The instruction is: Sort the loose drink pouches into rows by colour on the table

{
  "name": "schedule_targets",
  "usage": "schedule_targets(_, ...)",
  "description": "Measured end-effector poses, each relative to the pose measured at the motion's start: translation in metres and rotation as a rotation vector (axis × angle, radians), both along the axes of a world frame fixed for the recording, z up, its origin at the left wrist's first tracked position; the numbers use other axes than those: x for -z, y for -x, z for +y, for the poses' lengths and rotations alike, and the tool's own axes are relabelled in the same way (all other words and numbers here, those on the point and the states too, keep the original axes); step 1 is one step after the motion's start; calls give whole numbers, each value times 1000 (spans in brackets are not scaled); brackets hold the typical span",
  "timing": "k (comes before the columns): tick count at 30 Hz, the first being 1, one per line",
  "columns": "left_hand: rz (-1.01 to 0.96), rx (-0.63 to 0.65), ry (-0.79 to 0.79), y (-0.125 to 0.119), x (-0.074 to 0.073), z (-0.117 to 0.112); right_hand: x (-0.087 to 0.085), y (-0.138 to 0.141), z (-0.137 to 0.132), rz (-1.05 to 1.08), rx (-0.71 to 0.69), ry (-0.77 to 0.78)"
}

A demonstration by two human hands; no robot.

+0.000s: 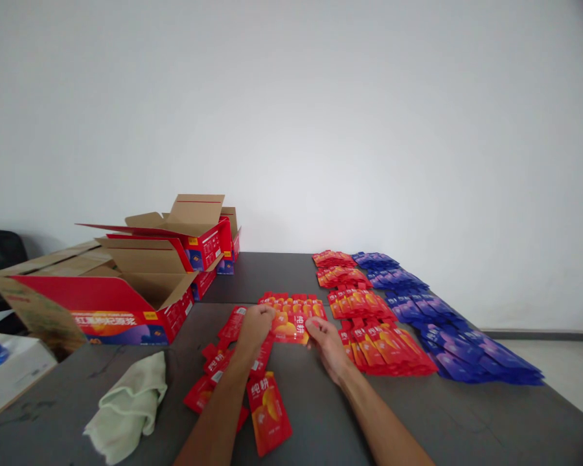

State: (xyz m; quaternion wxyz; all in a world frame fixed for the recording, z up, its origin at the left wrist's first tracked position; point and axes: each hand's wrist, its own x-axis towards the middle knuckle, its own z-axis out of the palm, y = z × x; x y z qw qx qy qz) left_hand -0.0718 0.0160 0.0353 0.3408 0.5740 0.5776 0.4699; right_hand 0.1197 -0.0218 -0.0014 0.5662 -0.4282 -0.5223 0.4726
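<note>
Both my hands hold one red and orange pouch (291, 327) just above the grey table (466, 414). My left hand (253, 327) is closed on its left edge. My right hand (326, 343) pinches its right edge. Right behind it lies a row of red pouches (291, 301). Loose red pouches (218, 362) are scattered under my left forearm, and one lies nearer me (269, 414).
Stacked rows of red pouches (369, 323) and blue pouches (442, 323) run along the right. Open red cardboard boxes (126, 291) stand at the left, with more behind them (204, 239). A pale green cloth (129, 404) lies at the front left. A white wall is behind.
</note>
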Motion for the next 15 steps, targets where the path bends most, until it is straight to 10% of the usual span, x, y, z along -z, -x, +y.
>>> schedule_targets(8,-104,318,218,-5,5,-3,11,-12,12,-161,321,-83)
schedule_targets(15,-229,161,208,-12,14,-1,1,-3,4,64,236,-51)
